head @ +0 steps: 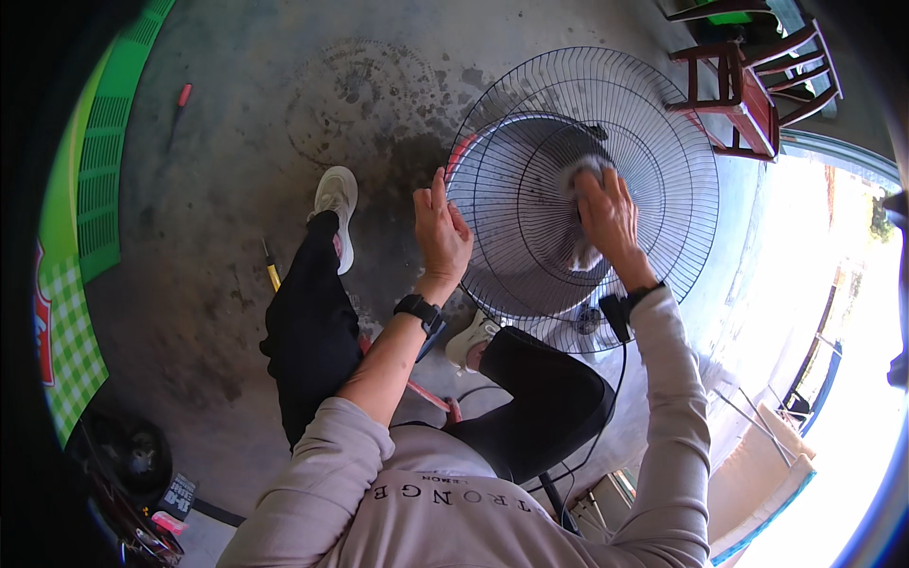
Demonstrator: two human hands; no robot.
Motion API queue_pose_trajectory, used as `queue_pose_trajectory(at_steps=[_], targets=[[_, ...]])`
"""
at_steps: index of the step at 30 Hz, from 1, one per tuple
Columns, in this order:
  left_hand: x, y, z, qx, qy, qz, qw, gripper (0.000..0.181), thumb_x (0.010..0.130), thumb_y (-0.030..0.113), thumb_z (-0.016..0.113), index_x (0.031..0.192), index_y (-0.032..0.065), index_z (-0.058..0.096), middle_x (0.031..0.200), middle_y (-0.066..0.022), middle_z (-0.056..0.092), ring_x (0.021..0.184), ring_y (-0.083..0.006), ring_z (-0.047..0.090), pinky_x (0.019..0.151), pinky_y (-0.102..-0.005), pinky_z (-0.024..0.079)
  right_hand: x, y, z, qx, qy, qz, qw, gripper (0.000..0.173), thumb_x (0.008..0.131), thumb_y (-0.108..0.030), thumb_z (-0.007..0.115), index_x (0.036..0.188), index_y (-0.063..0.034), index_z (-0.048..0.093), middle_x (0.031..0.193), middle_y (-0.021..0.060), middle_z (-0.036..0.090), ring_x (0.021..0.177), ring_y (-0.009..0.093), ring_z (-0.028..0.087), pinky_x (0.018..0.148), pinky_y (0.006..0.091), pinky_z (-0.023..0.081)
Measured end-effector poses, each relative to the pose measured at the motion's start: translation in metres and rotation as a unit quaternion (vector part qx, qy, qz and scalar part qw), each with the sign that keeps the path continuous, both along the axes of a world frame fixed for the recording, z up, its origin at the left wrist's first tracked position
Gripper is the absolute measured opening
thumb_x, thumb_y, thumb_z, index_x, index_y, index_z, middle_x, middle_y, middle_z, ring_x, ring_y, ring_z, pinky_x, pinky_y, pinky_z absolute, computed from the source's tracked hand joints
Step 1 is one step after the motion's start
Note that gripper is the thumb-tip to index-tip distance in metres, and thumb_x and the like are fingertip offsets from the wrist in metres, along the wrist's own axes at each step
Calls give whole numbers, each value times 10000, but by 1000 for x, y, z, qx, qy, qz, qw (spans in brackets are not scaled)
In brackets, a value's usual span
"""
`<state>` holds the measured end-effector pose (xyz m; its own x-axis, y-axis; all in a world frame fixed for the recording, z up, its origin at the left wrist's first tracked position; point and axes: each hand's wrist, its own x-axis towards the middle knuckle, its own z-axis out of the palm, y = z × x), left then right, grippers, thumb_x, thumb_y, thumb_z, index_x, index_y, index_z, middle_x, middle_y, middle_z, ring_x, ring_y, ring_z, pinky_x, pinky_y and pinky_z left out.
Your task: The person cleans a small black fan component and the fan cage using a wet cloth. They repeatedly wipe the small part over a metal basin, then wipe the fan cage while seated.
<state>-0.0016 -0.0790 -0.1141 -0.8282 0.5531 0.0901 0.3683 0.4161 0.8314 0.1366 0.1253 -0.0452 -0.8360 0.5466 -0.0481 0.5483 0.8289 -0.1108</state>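
A large round wire fan guard (639, 128) lies over a wide basin (469, 153) in front of me. My left hand (444, 231) is at the guard's left rim, thumb and fingers close to the edge; whether it grips the wire is hard to see. Pressed against the middle of the guard, my right hand (607, 206) holds a pale, fluffy cloth (586, 257), slightly blurred. Part of the cloth is hidden under the fingers. Through the wires the grey inside of the basin shows.
A red wooden chair (760, 106) stands upper right. On the floor at left lie a red-handled screwdriver (183, 96) and a yellow-handled screwdriver (273, 271). Green slatted plastic (99, 177) borders the far left. An open cardboard box (756, 483) sits lower right. Wet marks (355, 89) darken the concrete.
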Motion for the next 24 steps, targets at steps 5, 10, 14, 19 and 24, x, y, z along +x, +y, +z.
queue_pose_trajectory(at_steps=[5,10,14,19,24], targets=[[-1,1,-1,5,15,-2,1000,535,837,-70,507,1366,-30,437,1003,-192,494,888,-368,542,777,-433,472,-60,22,-22,80,78,58,992,242,847,-125,593,1076,-203,597,1027,111,533,962,333,578,748,484,534],[0,0,0,-9,-9,4,1000,544,836,-70,515,1373,-16,439,1009,-184,494,891,-371,553,766,-427,479,7,15,-25,21,-9,4,1000,277,796,-76,608,1054,-175,593,1046,124,540,969,344,577,748,491,530],[0,1,1,-8,-2,12,1000,574,827,-84,520,1389,-6,430,1012,-191,493,890,-374,563,765,-425,483,51,-8,-2,-22,-34,-7,999,289,791,-57,598,1061,-160,593,1046,138,531,967,348,576,740,527,526],[1,2,0,-7,-17,12,1000,596,824,-98,519,1403,-2,416,1016,-202,495,897,-378,564,776,-431,483,6,-54,-4,-39,-25,31,998,306,807,-57,616,1090,-173,606,1084,133,540,1016,342,588,745,563,518],[-1,0,-1,7,41,-8,999,700,772,-117,532,1445,9,386,984,-156,455,867,-318,524,767,-393,468,-16,-63,-37,-46,3,111,993,287,802,-77,647,1073,-162,610,1050,116,547,998,313,611,718,470,546]])
